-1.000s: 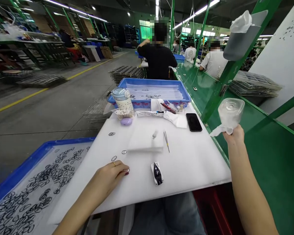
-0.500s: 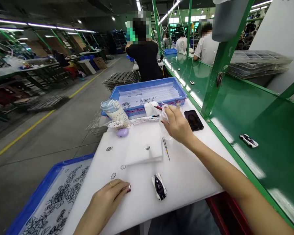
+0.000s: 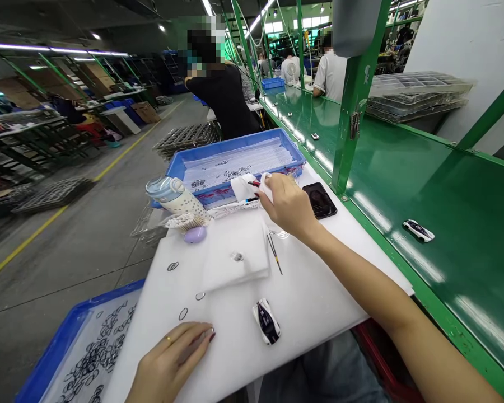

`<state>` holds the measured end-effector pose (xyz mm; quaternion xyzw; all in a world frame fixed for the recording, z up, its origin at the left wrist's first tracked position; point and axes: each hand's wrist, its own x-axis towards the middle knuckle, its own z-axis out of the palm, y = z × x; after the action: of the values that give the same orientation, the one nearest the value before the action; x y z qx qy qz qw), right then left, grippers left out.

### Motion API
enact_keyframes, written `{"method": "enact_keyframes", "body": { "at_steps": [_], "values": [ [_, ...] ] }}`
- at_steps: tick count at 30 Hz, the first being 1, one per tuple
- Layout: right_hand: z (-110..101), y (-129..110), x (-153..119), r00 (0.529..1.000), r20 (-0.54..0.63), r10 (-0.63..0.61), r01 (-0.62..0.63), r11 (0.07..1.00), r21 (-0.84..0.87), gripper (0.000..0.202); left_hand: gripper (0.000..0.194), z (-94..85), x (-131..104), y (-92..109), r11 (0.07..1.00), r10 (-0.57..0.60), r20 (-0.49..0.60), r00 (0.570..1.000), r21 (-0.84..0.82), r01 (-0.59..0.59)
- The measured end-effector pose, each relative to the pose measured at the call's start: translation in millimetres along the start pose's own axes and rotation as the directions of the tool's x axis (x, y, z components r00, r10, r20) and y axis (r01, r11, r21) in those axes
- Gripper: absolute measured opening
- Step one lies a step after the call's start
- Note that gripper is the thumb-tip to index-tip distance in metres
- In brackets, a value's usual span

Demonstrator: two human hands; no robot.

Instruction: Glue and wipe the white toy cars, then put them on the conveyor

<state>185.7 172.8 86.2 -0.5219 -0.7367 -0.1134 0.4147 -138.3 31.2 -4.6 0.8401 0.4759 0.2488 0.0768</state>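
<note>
**Right hand closed on white cloth over clear cup; left hand flat, holding nothing**

Grip: right hand (image 3: 288,207) has its fingers curled round a wad of white cloth (image 3: 267,186), pressing down on a clear cup (image 3: 278,230) that shows only as a rim under the wrist. How the cup sits beneath the palm cannot be told. Left hand (image 3: 172,364) lies loosely curled on the near edge of the white work board (image 3: 319,291), fingertips down, nothing in it; probably placed there to steady the board.

Items, largest first:

- Green conveyor bench (image 3: 445,190), running along the right; one white toy car (image 3: 418,230) lies on it, well apart from the board.
- Far blue tray (image 3: 235,162), behind the board, lined with a white sheet and a few small black rings, within reach of the right hand.
- Near blue tray (image 3: 67,347), at the left, holding a dense heap of black rings beside the left hand.
- White foam pad (image 3: 231,257), mid-board, bearing one small clear part; likely a soft work surface.
- Bottle (image 3: 174,196), tilted at the board's far left corner.
- Black phone (image 3: 319,200), lying flat just beside the right hand.
- Toy car, white and black (image 3: 266,322), near the left hand's fingertips but apart from them.
- Tweezers (image 3: 274,253), laid beside the pad.
- Loose rings (image 3: 183,313), scattered on the board.
</note>
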Motion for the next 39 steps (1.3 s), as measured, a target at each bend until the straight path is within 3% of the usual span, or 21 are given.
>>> {"method": "enact_keyframes", "body": {
  "at_steps": [5,8,10,13,16,19,21,23,26,27,28,30,32,34,36,39],
  "values": [
    [-20,-5,18,0.975,0.046,0.219,-0.224,0.939,0.260,0.013,0.027,7.2,-11,-10,0.993,-0.106,-0.026,0.994,-0.059,0.104],
    [-52,4,18,0.961,-0.088,0.261,-0.218,0.917,0.334,0.014,0.026,5.4,-12,-12,0.976,-0.185,-0.011,0.983,-0.115,0.182],
    [-79,16,5,0.949,-0.106,0.297,-0.252,0.915,0.314,0.014,0.027,1.2,-6,-11,0.963,-0.224,0.008,0.975,-0.151,0.222],
    [-115,40,-34,0.885,0.095,0.455,-0.459,0.820,0.342,0.020,0.032,-4.8,14,-7,0.948,-0.260,0.040,0.965,-0.178,0.263],
    [-132,61,-81,0.734,0.344,0.586,-0.675,0.690,0.263,0.023,0.038,-7.3,38,-4,0.927,-0.339,0.071,0.938,-0.145,0.346],
    [-132,76,-119,0.623,0.426,0.656,-0.749,0.658,0.082,0.024,0.039,-8.0,55,-3,0.891,-0.434,0.046,0.900,-0.127,0.436],
    [-130,84,-134,0.619,0.324,0.716,-0.768,0.638,0.055,0.021,0.038,-8.4,61,-4,0.861,-0.477,0.046,0.878,-0.177,0.477],
    [-128,88,-141,0.600,0.133,0.789,-0.792,0.562,0.239,0.014,0.038,-8.6,64,-7,0.817,-0.506,0.084,0.858,-0.271,0.508],
    [-122,80,-138,0.498,-0.062,0.865,-0.671,0.429,0.605,0.017,0.040,-7.0,68,-8,0.716,-0.521,0.204,0.829,-0.424,0.554],
    [-117,73,-135,0.500,-0.041,0.865,-0.627,0.394,0.672,0.020,0.041,-6.1,69,-8,0.685,-0.524,0.236,0.819,-0.455,0.569],
    [-111,63,-131,0.531,0.027,0.847,-0.610,0.360,0.706,0.023,0.042,-5.3,70,-8,0.660,-0.530,0.255,0.809,-0.475,0.582],
    [-94,39,-123,0.625,0.273,0.731,-0.656,0.303,0.691,0.030,0.043,-4.3,70,-5,0.625,-0.553,0.262,0.791,-0.496,0.602],
    [-72,15,-114,0.677,0.502,0.538,-0.725,0.371,0.581,0.034,0.044,-4.6,70,-3,0.600,-0.567,0.264,0.780,-0.515,0.612],
    [-51,-4,-104,0.688,0.613,0.389,-0.703,0.568,0.428,0.034,0.045,-5.9,69,0,0.587,-0.574,0.267,0.774,-0.525,0.616],
    [-34,-15,-98,0.694,0.659,0.289,-0.594,0.747,0.298,0.029,0.046,-6.8,67,3,0.582,-0.578,0.264,0.772,-0.529,0.617],
    [-15,-22,-96,0.714,0.675,0.184,-0.409,0.893,0.189,0.037,0.050,-5.8,67,6,0.554,-0.579,0.270,0.769,-0.562,0.614]
  ]
}}
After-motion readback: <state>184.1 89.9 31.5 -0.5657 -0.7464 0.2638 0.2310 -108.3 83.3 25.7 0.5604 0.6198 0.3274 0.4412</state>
